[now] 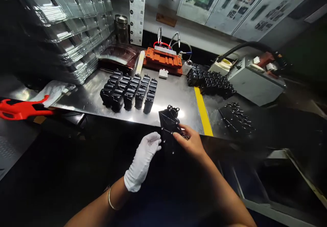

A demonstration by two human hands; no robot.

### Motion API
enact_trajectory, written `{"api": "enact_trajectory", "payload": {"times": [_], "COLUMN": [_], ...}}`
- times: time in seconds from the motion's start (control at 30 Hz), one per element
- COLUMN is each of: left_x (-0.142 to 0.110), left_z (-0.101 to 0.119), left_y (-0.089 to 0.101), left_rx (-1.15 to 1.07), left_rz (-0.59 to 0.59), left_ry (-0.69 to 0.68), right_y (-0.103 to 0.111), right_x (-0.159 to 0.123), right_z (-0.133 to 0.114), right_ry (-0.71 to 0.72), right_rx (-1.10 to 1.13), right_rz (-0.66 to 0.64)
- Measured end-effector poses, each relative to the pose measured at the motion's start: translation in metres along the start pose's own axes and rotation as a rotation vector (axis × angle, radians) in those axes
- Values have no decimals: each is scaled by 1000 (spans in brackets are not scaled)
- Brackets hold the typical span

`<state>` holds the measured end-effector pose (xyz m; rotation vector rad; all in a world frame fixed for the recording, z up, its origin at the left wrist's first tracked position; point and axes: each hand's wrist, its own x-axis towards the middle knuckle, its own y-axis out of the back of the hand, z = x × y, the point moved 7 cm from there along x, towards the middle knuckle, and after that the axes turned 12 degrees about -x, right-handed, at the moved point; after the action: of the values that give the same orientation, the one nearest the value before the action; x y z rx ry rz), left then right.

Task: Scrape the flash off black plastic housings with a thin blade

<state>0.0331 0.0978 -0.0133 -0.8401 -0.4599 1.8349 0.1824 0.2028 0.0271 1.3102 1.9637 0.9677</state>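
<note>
Above the front edge of the brushed steel bench [176, 99], bare right grip [189, 141] pinched on a black moulded plastic frame [168, 121], white-gloved left grip [144, 155] open and empty just beside it, rows of black moulded parts [129, 92] beyond on the bench

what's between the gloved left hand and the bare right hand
A black moulded part sits there in the head view, held by the bare right hand, beside the gloved left hand.

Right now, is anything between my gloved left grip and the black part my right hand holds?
Nothing visible stands between them. The white-gloved left hand sits right beside the black plastic part, which the bare right hand holds at its edge. Whether the glove touches it is hard to tell.
</note>
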Motion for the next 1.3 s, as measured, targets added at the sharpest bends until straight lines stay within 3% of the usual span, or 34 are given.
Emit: {"api": "enact_trajectory", "payload": {"times": [0.1,0.2,0.3,0.4,0.47,0.53,0.7,0.8,0.9,1.03,1.13,1.3], "left_x": [-4,-6,-4,-1,2,5,14,14,11,9,12,22], "left_z": [-3,-6,-9,-16,-19,-20,-31,-45,-57,-66,-61,-31], "left_y": [15,32,47,48,48,51,58,51,33,7,-6,-26], "left_rx": [97,169,247,288,314,332,369,442,498,471,435,471], "left_rz": [5,39,166,181,163,157,127,67,-21,-98,-77,-49], "left_ry": [100,142,122,121,128,126,196,292,308,319,305,95], "right_y": [29,29,11,8,28,65,183,208,195,160,122,37], "right_x": [75,130,158,159,145,123,34,-11,-27,-20,-11,-20], "right_z": [-16,-39,-56,-53,-31,9,139,189,208,196,167,95], "right_ry": [-62,-48,3,45,15,-82,-573,-724,-706,-595,-452,-217], "right_rx": [-194,-230,-201,-162,-168,-209,-436,-504,-477,-350,-195,104], "right_rz": [43,79,80,80,110,175,465,501,479,494,441,207]}}
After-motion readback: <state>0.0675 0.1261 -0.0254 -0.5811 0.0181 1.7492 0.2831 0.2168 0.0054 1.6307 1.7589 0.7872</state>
